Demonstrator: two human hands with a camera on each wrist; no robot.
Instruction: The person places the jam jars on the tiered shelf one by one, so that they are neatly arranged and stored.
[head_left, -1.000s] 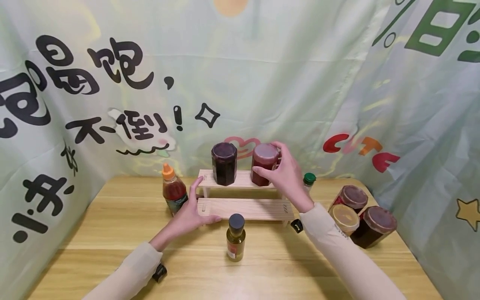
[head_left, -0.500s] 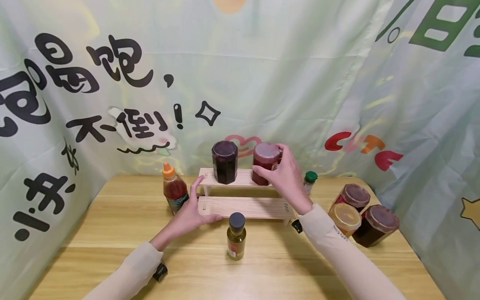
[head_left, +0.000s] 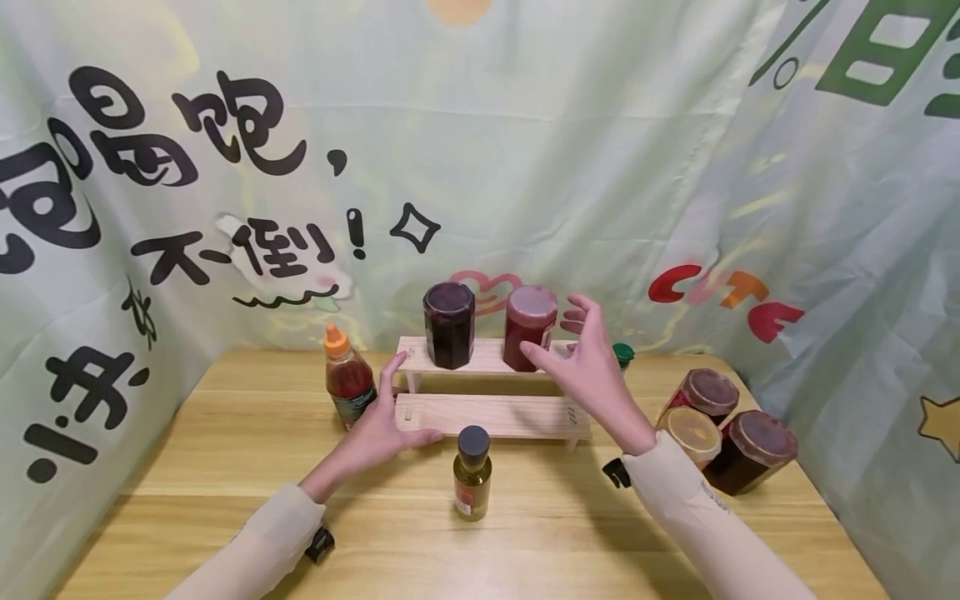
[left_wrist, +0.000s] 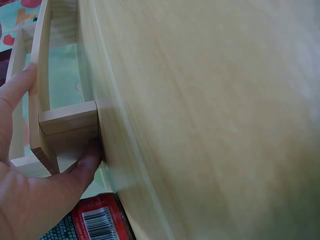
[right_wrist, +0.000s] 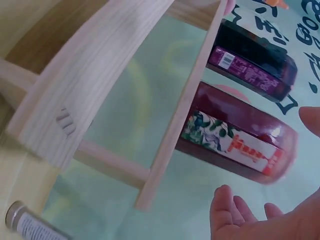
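Observation:
A two-step wooden rack (head_left: 491, 415) stands at the back of the table. My left hand (head_left: 372, 431) grips its left end; in the left wrist view the thumb (left_wrist: 22, 86) lies on the shelf edge and a finger bends by the end support. On the upper step, a dark jar (head_left: 449, 329) stands left and a red jam jar (head_left: 527, 342) right, both upright. My right hand (head_left: 592, 367) is just right of the red jar with spread fingers and holds nothing. In the right wrist view a gap separates the fingers from the labelled jam jar (right_wrist: 235, 145).
An orange-capped sauce bottle (head_left: 349, 379) stands left of the rack, a dark-capped bottle (head_left: 472, 479) in front. A green-capped bottle (head_left: 623, 354) is partly hidden behind the right hand. At right stand a yellow-lidded jar (head_left: 690, 433) and two dark jars (head_left: 753, 454). Curtains surround the table.
My right hand has let go of the red jam jar and moved a little right, its fingers spreading. The jar stays on the upper step. The left hand has not moved.

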